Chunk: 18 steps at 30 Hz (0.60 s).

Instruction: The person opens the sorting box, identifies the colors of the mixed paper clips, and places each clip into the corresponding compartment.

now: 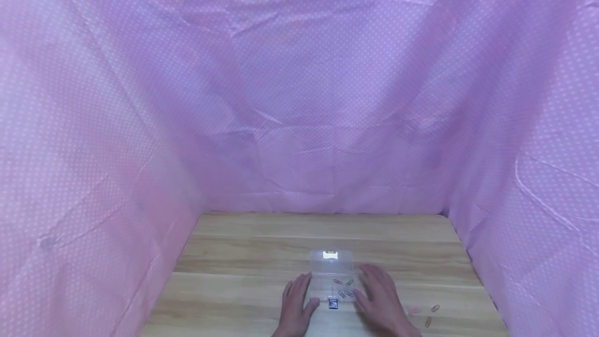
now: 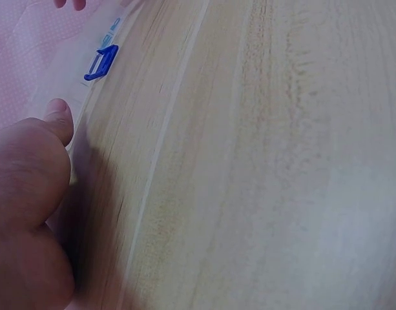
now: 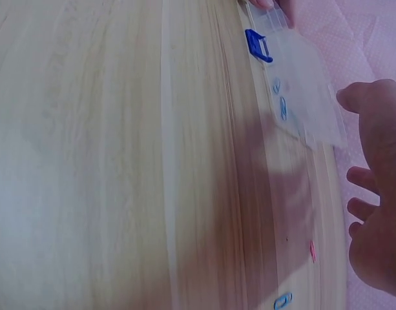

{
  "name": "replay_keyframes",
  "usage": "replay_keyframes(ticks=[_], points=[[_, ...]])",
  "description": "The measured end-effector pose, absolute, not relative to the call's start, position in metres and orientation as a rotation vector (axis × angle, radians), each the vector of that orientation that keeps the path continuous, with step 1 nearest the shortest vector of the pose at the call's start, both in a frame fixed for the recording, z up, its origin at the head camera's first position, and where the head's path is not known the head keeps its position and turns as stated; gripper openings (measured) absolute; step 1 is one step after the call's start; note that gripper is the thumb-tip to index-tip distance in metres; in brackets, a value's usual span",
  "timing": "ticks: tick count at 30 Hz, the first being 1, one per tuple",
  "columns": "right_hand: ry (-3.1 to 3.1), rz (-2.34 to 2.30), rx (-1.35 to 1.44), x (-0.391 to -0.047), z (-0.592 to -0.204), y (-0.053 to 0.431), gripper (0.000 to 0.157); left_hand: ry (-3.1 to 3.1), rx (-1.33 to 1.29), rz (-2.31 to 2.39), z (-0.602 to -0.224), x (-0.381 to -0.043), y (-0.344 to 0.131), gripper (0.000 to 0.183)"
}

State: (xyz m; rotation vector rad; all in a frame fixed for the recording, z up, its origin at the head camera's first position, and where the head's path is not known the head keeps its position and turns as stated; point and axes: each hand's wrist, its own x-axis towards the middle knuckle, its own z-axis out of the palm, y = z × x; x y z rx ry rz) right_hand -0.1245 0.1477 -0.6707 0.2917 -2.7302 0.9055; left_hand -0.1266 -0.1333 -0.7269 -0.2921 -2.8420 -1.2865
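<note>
A clear plastic box [image 1: 321,287] lies on the table with its lid [image 1: 318,263] folded back open, away from me. A blue latch [image 1: 333,303] is on its front edge, also visible in the left wrist view as a blue clasp [image 2: 101,62]. Inside, mostly on the right side, are several paper clips [image 1: 349,294]. My left hand [image 1: 296,303] lies along the box's left side, thumb at the front left corner. At the right side is my right hand [image 1: 380,298], fingers spread and relaxed, thumb close to the box wall. Whether that thumb touches it I cannot tell.
Right of my right hand, loose paper clips lie on the wooden table [image 1: 243,259]: a brownish-looking clip [image 1: 435,308], another clip [image 1: 428,322] and a pinkish one [image 1: 414,310]. Pink dotted cloth [image 1: 299,92] hangs around the table's back and sides.
</note>
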Motion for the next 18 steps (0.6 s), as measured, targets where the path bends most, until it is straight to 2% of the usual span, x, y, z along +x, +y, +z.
replay_keyframes(ticks=[18], points=[[-2.649,0.834,0.307,-0.11,-0.681,0.178,0.074,-2.838,-0.265,-1.371,-0.72,-0.128,-0.131,0.074]])
